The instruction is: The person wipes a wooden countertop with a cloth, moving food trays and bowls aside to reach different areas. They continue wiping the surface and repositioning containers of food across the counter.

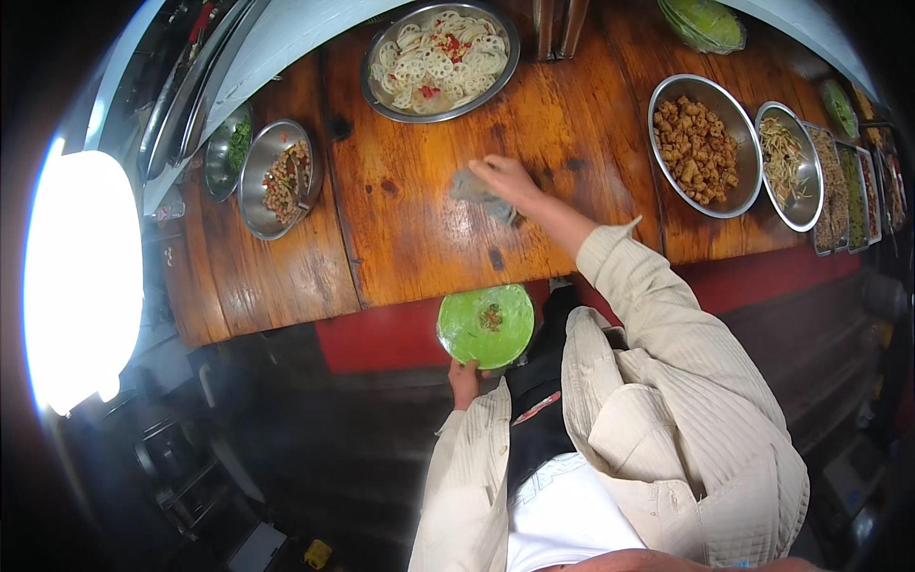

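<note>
My right hand grips a crumpled grey cloth against the wet, shiny wooden tabletop. Below the table's front edge, my left hand holds a green plate by its near rim. Clear plastic film seems to cover the plate, and a small heap of food scraps sits in its middle. The cloth hides part of the table under it, and the plate hides some of my left fingers.
Beyond my right hand stands a steel bowl of sliced lotus root. Steel bowls of chickpea-like beans and chopped greens are at the left. Rightward are fried cubes, bean sprouts, food trays and stacked green plates.
</note>
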`<state>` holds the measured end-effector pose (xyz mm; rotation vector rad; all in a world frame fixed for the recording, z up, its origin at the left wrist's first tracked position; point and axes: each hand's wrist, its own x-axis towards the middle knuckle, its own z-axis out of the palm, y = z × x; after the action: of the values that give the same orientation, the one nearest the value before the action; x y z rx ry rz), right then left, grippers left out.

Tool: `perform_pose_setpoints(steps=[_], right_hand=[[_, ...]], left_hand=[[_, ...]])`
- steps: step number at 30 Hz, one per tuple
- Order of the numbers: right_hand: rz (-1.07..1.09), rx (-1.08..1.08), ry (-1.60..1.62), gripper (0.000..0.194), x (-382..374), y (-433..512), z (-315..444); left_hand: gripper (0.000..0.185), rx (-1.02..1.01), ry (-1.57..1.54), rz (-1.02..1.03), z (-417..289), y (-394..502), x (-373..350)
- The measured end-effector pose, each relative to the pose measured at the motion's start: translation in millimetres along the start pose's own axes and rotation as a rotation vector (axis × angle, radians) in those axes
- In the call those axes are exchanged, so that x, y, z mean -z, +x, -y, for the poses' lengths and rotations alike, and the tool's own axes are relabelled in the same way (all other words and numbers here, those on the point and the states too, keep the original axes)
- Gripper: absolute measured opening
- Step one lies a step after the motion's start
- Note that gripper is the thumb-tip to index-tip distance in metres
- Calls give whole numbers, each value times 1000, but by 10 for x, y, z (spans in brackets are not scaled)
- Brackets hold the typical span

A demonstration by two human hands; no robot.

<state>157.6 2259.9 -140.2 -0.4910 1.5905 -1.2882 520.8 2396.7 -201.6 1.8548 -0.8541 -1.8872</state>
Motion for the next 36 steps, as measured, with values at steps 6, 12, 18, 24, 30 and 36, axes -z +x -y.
perform_pose_setpoints(steps=[6,12,18,24,30,36], right_hand=[[-337,54,297,29,300,1759,-121],[-515,1,535,23,-40,1240,40],[-443,-62,625,18,428,95,-517],[-500,-100,697,15,939,-1229,-842],[-527,-65,660,16,1120,-1824,-1087],[-328,-436,-369,30,1193,-2202,-620]], left_hand=[[36,-45,53,7,-56,-1,20],[36,-685,610,91,406,203,583],[36,-304,281,33,241,117,638],[41,-186,188,66,129,330,1031],[42,-423,457,137,98,402,1402],[36,-14,-205,2,-175,222,1439]])
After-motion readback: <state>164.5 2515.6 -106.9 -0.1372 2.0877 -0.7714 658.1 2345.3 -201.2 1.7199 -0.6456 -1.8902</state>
